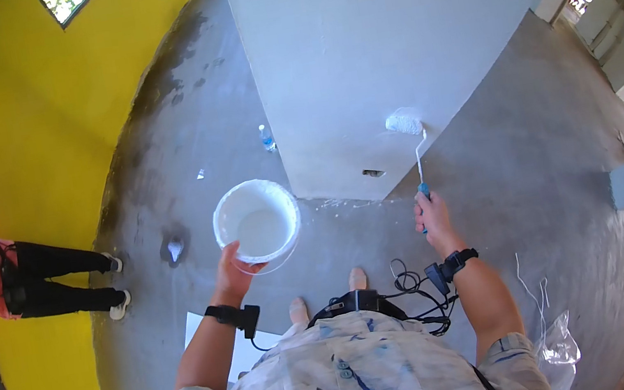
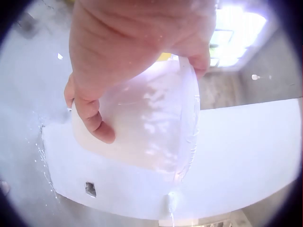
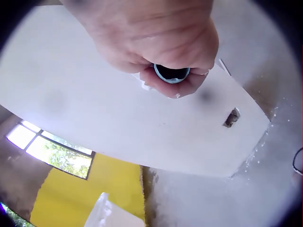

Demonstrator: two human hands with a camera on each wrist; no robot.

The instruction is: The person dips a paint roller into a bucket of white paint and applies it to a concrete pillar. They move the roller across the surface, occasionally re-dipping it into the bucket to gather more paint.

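**Bucket in One Hand, Roller on the Wall**

Closest to the head camera is the person's paint-streaked shirt (image 1: pixel 351 372), with both forearms reaching out from it, each with a dark strap at the wrist. Both hands are gripping something. The left hand (image 1: pixel 235 269) grips a white bucket (image 1: pixel 256 220) at its near rim. The left wrist view shows the fingers curled against the outer wall and the thumb hooked at the edge. The bucket hangs above the floor (image 1: pixel 176 135), in front of the person and left of centre, and white paint sits in its bottom.

The right hand (image 1: pixel 432 215) is closed in a fist round the blue handle (image 1: pixel 424 190) of a paint roller (image 1: pixel 404 123). The right wrist view looks straight at the round butt of that handle, ringed by the fingers. A thin metal rod runs up from the handle, and the white roller head lies against the lower part of the pale wall (image 1: pixel 400 29), up and to the right of a small rectangular hole (image 1: pixel 373 173).

Two bare feet stand on the grey concrete below, beside a loop of black cable (image 1: pixel 411 282). A small bottle (image 1: pixel 267 138) stands near the wall's left corner. A bystander (image 1: pixel 26 279) in dark trousers stands by the yellow wall (image 1: pixel 45 100) at the left. A clear plastic bag (image 1: pixel 559 343) lies at the lower right.
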